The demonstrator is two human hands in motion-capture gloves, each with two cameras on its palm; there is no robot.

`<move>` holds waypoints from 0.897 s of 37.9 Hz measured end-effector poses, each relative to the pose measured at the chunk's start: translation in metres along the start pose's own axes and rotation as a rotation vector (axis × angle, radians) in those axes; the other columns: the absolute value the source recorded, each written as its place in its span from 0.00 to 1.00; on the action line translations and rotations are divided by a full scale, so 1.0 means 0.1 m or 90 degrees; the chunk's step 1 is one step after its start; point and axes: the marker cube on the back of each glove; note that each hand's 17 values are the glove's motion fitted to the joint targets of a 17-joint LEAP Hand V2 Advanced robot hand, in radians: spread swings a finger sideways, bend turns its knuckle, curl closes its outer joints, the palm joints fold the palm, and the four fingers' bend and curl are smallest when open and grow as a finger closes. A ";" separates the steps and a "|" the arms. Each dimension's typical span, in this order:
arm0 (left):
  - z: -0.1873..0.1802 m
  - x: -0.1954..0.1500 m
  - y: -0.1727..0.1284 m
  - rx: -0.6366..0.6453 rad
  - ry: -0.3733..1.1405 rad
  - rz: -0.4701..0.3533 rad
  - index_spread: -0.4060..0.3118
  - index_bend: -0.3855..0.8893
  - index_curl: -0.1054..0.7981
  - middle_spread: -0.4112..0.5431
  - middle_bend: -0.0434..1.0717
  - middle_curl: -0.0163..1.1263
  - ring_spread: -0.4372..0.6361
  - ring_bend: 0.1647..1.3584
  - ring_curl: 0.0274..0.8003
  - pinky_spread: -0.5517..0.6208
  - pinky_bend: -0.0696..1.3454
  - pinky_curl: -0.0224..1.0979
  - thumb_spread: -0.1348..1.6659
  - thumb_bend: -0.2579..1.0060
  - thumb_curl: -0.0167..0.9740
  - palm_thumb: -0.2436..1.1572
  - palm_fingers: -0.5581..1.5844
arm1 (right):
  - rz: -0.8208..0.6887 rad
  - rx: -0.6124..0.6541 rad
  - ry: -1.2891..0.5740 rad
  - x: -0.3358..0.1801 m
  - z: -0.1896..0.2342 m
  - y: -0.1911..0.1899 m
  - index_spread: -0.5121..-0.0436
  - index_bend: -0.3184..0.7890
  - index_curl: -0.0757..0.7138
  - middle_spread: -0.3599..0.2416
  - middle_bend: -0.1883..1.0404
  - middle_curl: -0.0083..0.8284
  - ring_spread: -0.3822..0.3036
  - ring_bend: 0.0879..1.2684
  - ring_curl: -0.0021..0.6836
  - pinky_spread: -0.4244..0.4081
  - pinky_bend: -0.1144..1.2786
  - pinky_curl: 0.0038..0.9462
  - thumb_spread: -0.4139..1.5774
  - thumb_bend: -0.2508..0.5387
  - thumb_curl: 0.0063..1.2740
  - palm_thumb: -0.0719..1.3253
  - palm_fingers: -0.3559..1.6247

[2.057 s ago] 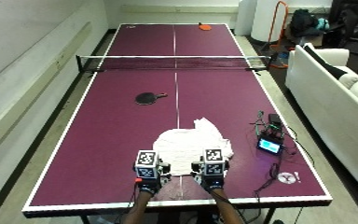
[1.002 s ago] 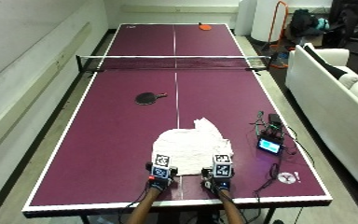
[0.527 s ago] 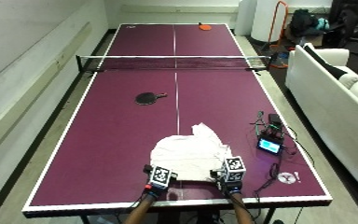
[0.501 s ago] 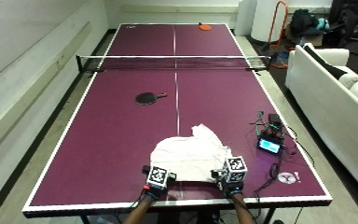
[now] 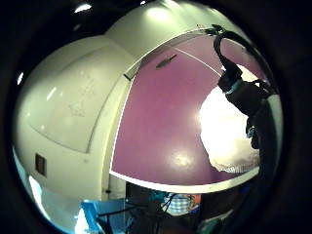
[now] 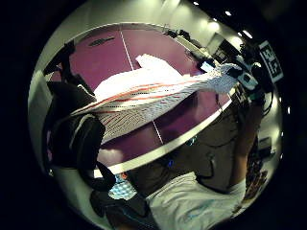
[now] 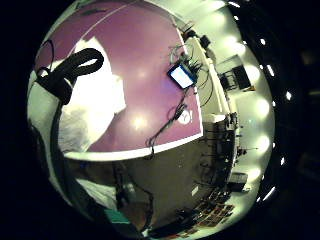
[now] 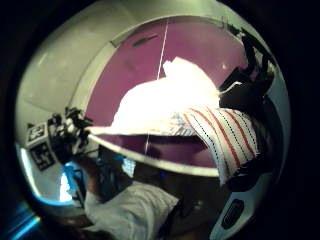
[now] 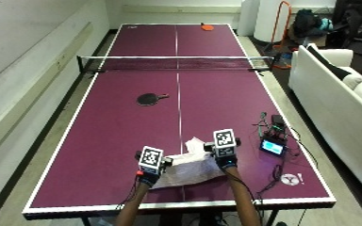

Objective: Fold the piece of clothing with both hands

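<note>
**Striped garment lifted at the near edge of the table**

A white cloth garment with red stripes was held near the near edge of the purple table-tennis table, just right of its centre line. One edge was pinched by the left hand, the other by the right hand, the cloth stretched between them. A corner could slip from a pinch, or the hanging part could drag and bunch. Open tabletop lay ahead; a small lit-screen device with cables lay near the right edge, a black paddle farther off
</note>
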 end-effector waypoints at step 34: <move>0.63 -0.12 -0.33 0.002 -0.080 -0.162 0.17 0.44 0.63 0.09 0.52 0.46 0.13 0.41 0.52 0.47 0.20 0.26 0.75 0.21 0.28 0.59 0.63 | 0.288 -0.076 -0.049 0.08 0.53 -0.35 0.33 0.34 0.48 0.15 0.51 0.56 0.19 0.44 0.63 0.36 0.40 0.42 0.77 0.27 0.17 0.54 0.58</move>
